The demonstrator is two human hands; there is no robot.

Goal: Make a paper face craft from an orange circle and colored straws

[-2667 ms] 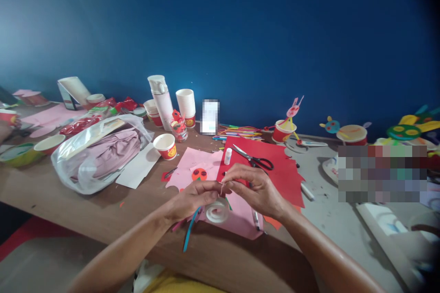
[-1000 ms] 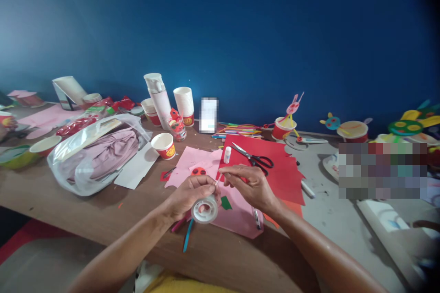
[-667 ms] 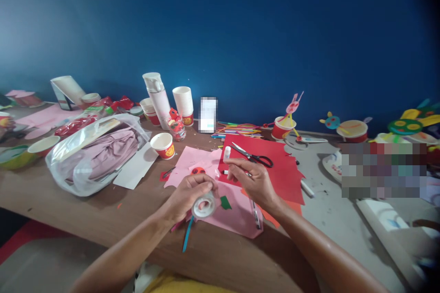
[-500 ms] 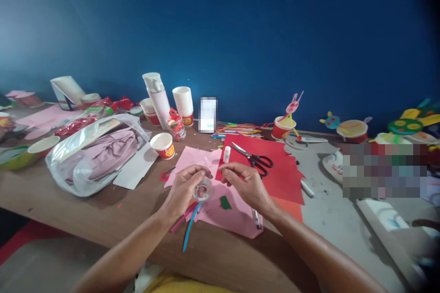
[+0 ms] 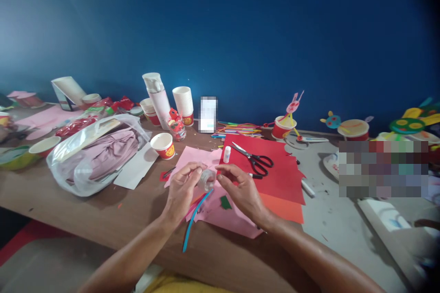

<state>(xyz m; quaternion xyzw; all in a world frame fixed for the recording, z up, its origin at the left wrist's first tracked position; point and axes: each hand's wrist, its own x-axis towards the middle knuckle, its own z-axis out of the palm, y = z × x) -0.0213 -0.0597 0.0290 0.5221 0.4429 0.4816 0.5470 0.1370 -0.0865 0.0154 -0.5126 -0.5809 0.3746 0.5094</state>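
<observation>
My left hand (image 5: 183, 187) is closed on a roll of clear tape (image 5: 206, 180), its ring turned partly toward me. Beside the roll's right edge, my right hand (image 5: 240, 186) has thumb and forefinger bent close together; whatever lies between them is too small to make out. Both hands are above a pink paper sheet (image 5: 213, 219) with a green paper scrap (image 5: 225, 202) on it. A blue pipe cleaner (image 5: 194, 224) runs from below the roll over the table edge of the sheet, and pink and orange strips lie partly hidden by my left hand.
Black-handled scissors (image 5: 256, 161) and a glue stick (image 5: 227, 154) rest on red paper (image 5: 282, 178). A paper cup (image 5: 162, 146), a white bottle (image 5: 158, 100) and a plastic bag (image 5: 79, 178) stand left. Decorated cups, one with a pink animal head (image 5: 293, 106), line the right.
The tape roll has tilted and moved slightly up and right with my left hand. My right hand has come closer to it, its fingertips now beside the roll.
</observation>
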